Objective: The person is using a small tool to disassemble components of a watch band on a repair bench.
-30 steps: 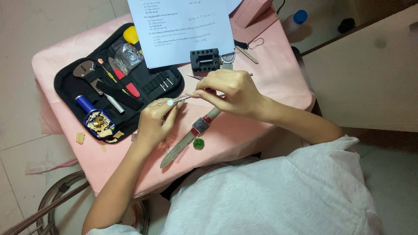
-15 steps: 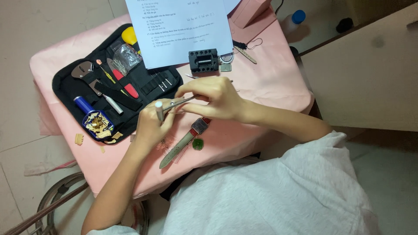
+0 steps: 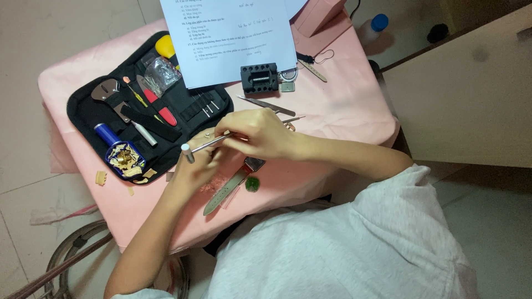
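Pink table point(image 3: 343, 111) is crowded: open black tool case point(image 3: 100, 119) fills the left, white paper sheet point(image 3: 233, 39) lies along the far edge, near edge just below the watch strap point(image 3: 224, 191). Both hands sit slightly higher than half a second ago. Right hand point(image 3: 260, 133) pinches a thin metal tool point(image 3: 208, 142); left hand point(image 3: 197, 166) curls closed under its tip.

Black tool case point(image 3: 166, 130) (open), printed sheet point(image 3: 233, 39), blue-capped bottle point(image 3: 372, 27)

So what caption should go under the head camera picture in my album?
Two hands, right hand and left hand, hold a thin metal tool above a wristwatch on a pink table.
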